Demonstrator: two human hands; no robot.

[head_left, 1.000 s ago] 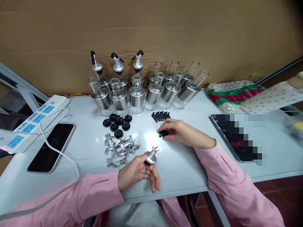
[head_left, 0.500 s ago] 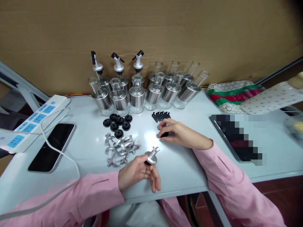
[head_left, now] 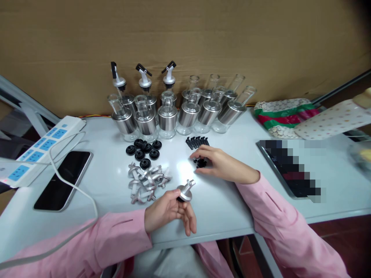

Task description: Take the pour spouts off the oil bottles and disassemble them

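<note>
Between the thumb and fingers of my left hand (head_left: 172, 212) is a silver pourer spout (head_left: 186, 192) with a black base. My right hand (head_left: 217, 164) rests over a small pile of tiny black parts (head_left: 200, 162), thumb and fingers apart around it. Just behind that hand lies a row of black levers (head_left: 197, 142). Left of my hands are a heap of silver spout pieces (head_left: 147, 181) and, beyond them, several black ribbed stoppers (head_left: 145, 150).
Several glass bottles with steel sleeves (head_left: 168, 119) stand along the cardboard wall; three at the back left carry pourers (head_left: 145, 79). A power strip (head_left: 43, 148) and phone (head_left: 63, 179) lie left, with a white cable. Another phone (head_left: 285, 170) and a patterned bag (head_left: 284, 116) are right.
The fingers of my right hand have spread wider, showing more of the tiny black parts. My left hand has stayed still with the pourer spout.
</note>
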